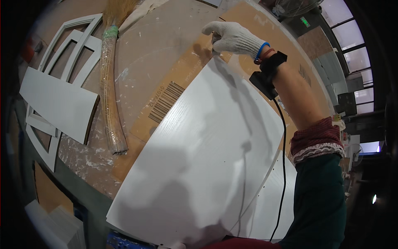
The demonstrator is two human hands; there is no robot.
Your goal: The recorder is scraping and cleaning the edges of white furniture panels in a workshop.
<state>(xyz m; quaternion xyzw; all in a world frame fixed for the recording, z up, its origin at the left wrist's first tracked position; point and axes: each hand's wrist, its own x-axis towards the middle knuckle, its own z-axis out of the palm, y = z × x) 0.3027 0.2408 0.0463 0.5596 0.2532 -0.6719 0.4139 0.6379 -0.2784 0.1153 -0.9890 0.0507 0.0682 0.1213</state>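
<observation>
My right hand (234, 38), in a white knitted glove, is at the far corner of a large white panel (195, 137). Its fingers are curled, with the thumb side low, close to the panel's tip. Whatever lies between the fingers is too small or hidden to name. The panel has a faint wood grain, and my shadow falls across it. Beneath its right edge lies a second white panel (271, 199) with a row of small holes. Around my right wrist sits a black strapped device (267, 76), its cable (284, 166) hanging over the panels. I cannot make out my left hand.
Brown cardboard (166, 97) with a barcode lies under the panels. To the left are a straw broom (110, 91), white curved frames (74, 58) and a smaller white board (62, 103). A blue object (124, 241) shows at the near edge; more boards (58, 224) stand lower left.
</observation>
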